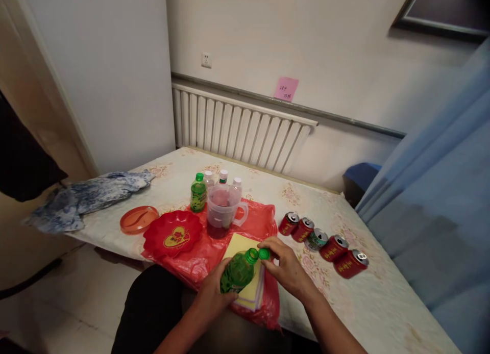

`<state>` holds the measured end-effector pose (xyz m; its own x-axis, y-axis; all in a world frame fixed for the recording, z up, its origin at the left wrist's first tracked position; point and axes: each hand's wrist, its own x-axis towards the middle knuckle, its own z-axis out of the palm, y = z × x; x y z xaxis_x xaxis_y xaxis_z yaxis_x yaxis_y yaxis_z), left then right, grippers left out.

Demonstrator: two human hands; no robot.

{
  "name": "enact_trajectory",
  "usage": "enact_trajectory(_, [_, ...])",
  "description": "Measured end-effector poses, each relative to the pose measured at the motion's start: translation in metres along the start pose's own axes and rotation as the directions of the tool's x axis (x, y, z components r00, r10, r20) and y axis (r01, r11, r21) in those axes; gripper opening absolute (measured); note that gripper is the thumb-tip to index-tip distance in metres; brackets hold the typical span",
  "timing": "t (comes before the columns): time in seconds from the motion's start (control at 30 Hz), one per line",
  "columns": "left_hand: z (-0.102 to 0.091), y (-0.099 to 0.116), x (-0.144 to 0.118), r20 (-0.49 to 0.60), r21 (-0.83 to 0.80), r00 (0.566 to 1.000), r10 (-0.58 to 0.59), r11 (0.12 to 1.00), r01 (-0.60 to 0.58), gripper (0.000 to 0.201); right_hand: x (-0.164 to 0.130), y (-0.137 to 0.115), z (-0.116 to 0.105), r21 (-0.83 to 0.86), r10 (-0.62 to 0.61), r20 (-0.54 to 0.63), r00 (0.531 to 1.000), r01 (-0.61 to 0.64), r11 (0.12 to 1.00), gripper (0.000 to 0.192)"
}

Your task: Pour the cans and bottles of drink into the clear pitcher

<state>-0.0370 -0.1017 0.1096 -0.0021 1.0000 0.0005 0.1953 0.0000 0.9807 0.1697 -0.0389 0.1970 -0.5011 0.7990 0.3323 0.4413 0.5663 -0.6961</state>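
My left hand (pixel 215 288) is wrapped round a green plastic bottle (pixel 238 273), which tilts to the right with its mouth uncovered. Just right of that mouth, my right hand (pixel 285 264) pinches a green bottle cap (pixel 264 253), apart from the bottle. Beneath both lies a folded yellow cloth (pixel 250 291) on a red plastic bag (pixel 206 254). Beyond them stands a clear plastic jug (pixel 222 206) holding dark red liquid, its handle pointing right. A second green bottle (pixel 198 193), capped, stands left of the jug.
Several white-capped bottles (pixel 223 176) stand behind the jug. On the left are a red scalloped plate (pixel 155 236), an orange lid (pixel 138 220) and a blue-patterned cloth (pixel 103 193). Several drink cans (pixel 333 248) form a row on the right of the floral-covered table (pixel 383 303).
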Motion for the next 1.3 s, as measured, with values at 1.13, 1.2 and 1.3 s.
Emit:
enact_trajectory(1.13, [0.025, 0.017, -0.003, 0.133, 0.238, 0.985, 0.107, 0.962, -0.136, 0.072, -0.022, -0.035, -0.056, -0.199, -0.122, 0.219, 0.968, 0.166, 0.966, 0.02])
enact_trajectory(1.2, [0.025, 0.017, -0.003, 0.151, 0.257, 0.983, 0.107, 0.956, -0.143, 0.072, -0.022, -0.035, -0.055, -0.198, -0.117, 0.221, 0.968, 0.162, 0.967, 0.02])
enact_trajectory(1.3, [0.026, 0.018, -0.003, 0.144, 0.279, 0.988, 0.052, 0.956, -0.091, 0.074, -0.022, -0.035, -0.055, -0.19, -0.118, 0.216, 0.969, 0.16, 0.969, 0.02])
